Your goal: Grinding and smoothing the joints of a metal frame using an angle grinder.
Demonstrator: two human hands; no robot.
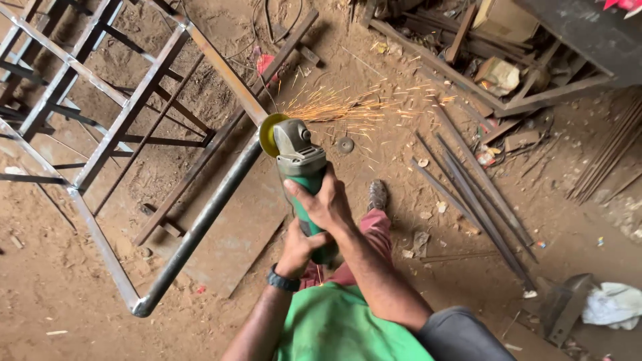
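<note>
Grinder: you are holding a green and grey angle grinder point(302, 175) out in front of you, above the dirt floor, its yellow disc point(268, 134) pressing against the metal frame point(127, 107) at a joint.
Sparks: an orange spray point(341, 107) is flying from the disc to the right, low over the ground.
Right hand: your right hand point(326, 200) is wrapping over the top of the grinder's body, fingers curled tight around it.
Left hand: your left hand point(299, 246) is gripping the rear of the grinder from below, fingers closed round the handle; a dark wristwatch point(282, 280) is sitting on that wrist.
Frame: square steel tubing is running in ladder-like rungs to the upper left, and a round dark pipe point(200, 227) is slanting down from the joint to a corner at the lower left.
Plate: a flat rusty sheet point(234, 241) is lying on the floor under the pipe.
Floor: brown packed dirt point(67, 281) is spreading everywhere, littered with small scraps.
Rods: thin steel bars point(481, 200) are lying loose to your right.
Scrap pile: angle iron and cardboard offcuts point(495, 73) are heaping at the upper right.
Cloth: a white rag point(612, 304) is lying at the lower right edge.
Foot: your shoe point(378, 195) is planting just beyond the grinder.
</note>
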